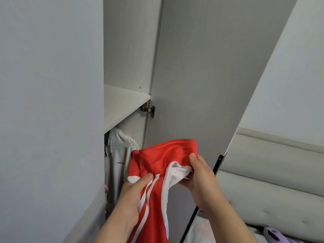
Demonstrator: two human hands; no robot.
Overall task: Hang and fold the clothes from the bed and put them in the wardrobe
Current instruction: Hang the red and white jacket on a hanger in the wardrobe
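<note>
A red garment with white stripes and white trim is held up in front of the open wardrobe. My left hand grips it at the striped side, thumb on top of the cloth. My right hand grips the white-edged part at the right, fingers curled round the fabric. The garment hangs down between my forearms and leaves the frame at the bottom. Inside the wardrobe a white hooded top hangs below a shelf.
The wardrobe door stands open to the right, its dark edge running down toward the bed. A closed door panel fills the left. The padded headboard and bedding with a purple item lie at lower right.
</note>
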